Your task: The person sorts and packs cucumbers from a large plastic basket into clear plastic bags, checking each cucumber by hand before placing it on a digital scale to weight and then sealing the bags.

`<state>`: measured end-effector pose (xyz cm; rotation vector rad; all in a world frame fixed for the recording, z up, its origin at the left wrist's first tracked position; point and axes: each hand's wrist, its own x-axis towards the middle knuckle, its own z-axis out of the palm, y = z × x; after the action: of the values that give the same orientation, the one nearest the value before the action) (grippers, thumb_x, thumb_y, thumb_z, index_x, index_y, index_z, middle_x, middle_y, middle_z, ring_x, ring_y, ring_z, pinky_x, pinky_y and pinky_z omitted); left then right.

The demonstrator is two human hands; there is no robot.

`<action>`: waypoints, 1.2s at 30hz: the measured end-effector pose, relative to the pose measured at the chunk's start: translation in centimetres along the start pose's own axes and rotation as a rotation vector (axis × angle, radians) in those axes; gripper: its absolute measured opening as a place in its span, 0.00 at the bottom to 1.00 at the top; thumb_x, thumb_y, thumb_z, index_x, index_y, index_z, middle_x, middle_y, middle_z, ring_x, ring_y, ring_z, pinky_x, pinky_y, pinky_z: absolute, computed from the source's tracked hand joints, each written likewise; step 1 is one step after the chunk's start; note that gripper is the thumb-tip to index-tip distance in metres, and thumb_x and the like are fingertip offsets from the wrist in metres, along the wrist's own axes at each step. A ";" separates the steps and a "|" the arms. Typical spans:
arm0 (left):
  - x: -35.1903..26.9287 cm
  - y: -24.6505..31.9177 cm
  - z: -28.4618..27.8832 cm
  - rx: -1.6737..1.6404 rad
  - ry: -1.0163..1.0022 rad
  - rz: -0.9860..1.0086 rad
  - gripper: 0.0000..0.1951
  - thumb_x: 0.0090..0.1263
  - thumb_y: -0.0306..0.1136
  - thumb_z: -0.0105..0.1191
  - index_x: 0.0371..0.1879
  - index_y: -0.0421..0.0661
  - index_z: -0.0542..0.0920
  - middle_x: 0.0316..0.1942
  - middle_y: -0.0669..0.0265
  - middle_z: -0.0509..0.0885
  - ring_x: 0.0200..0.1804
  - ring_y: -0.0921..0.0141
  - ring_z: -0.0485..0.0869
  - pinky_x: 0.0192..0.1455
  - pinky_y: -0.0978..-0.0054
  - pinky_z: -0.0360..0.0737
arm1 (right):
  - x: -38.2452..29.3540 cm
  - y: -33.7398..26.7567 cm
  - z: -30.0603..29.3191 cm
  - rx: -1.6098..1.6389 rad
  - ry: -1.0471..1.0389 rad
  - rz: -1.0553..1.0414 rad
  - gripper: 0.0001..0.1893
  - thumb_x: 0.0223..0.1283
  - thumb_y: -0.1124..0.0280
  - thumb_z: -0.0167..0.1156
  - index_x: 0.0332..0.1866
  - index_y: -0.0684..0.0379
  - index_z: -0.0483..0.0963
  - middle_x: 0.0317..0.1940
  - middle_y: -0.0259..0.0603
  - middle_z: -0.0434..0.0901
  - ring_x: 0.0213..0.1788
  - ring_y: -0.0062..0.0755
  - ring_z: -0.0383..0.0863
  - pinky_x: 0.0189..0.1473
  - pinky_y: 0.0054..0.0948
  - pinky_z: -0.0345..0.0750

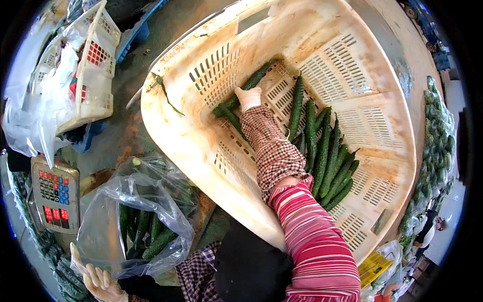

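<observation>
My right hand [249, 97], in a pale glove with a checked sleeve cover, reaches into a large cream plastic basket [177, 147] and is at a long cucumber [260, 73] by the wall; its fingertips are partly hidden. Another cucumber [233, 120] lies just below that hand. Several more cucumbers [322, 162] rest side by side in the basket's right part. At lower left my gloved left hand [96, 279] is at the rim of a clear plastic bag [102, 211], thumb and fingers apart, the film between them. Inside the bag are several cucumbers [145, 226].
A digital scale's keypad panel [54, 196] stands at the left. Above it, a white crate [96, 87] with plastic bags sits on a blue pallet [132, 37]. Bagged green vegetables [434, 151] line the right side, with a yellow crate [373, 268] below. People are in the right background.
</observation>
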<state>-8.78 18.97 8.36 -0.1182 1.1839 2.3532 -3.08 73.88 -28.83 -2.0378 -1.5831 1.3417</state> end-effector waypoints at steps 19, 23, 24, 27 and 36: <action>-3.3 -1.5 2.8 -0.145 -0.201 0.097 0.39 0.68 0.21 0.42 0.73 0.46 0.34 0.23 0.65 0.66 0.21 0.76 0.63 0.27 0.76 0.67 | -23.8 -15.3 -24.4 1.391 -1.218 -0.655 0.20 0.51 0.75 0.63 0.52 0.58 0.72 0.43 0.38 0.74 0.53 0.35 0.72 0.70 0.48 0.57; -4.9 -0.2 1.2 -0.130 -0.328 0.149 0.39 0.68 0.21 0.43 0.73 0.46 0.35 0.25 0.63 0.68 0.24 0.74 0.67 0.28 0.75 0.69 | -36.1 -18.4 -17.9 0.883 -1.624 -1.015 0.16 0.50 0.77 0.63 0.46 0.61 0.73 0.41 0.41 0.78 0.50 0.36 0.77 0.62 0.41 0.68; -4.7 -0.5 0.6 -0.153 -0.330 0.167 0.39 0.68 0.22 0.44 0.73 0.44 0.35 0.24 0.63 0.67 0.22 0.74 0.66 0.27 0.76 0.69 | -38.2 -18.2 -16.3 0.661 -1.635 -1.114 0.16 0.49 0.78 0.64 0.45 0.63 0.73 0.41 0.42 0.78 0.50 0.36 0.78 0.60 0.38 0.71; -6.6 0.1 0.0 -0.217 -0.307 0.265 0.39 0.68 0.22 0.44 0.73 0.43 0.36 0.22 0.64 0.67 0.21 0.75 0.65 0.26 0.76 0.69 | -43.3 -16.3 -10.2 -0.071 -1.489 -1.572 0.25 0.47 0.80 0.65 0.54 0.60 0.70 0.50 0.47 0.75 0.56 0.39 0.74 0.60 0.33 0.70; -5.7 -0.8 1.1 -0.191 -0.389 0.247 0.37 0.67 0.19 0.39 0.73 0.43 0.37 0.19 0.69 0.62 0.18 0.78 0.60 0.24 0.78 0.67 | -29.6 -17.0 -16.3 0.143 -1.229 -1.240 0.20 0.61 0.74 0.59 0.60 0.57 0.71 0.48 0.38 0.79 0.50 0.29 0.78 0.55 0.26 0.75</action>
<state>-3.29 17.98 10.09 0.4262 0.8227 2.5431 -1.45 60.45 6.52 0.3076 -2.2741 1.9163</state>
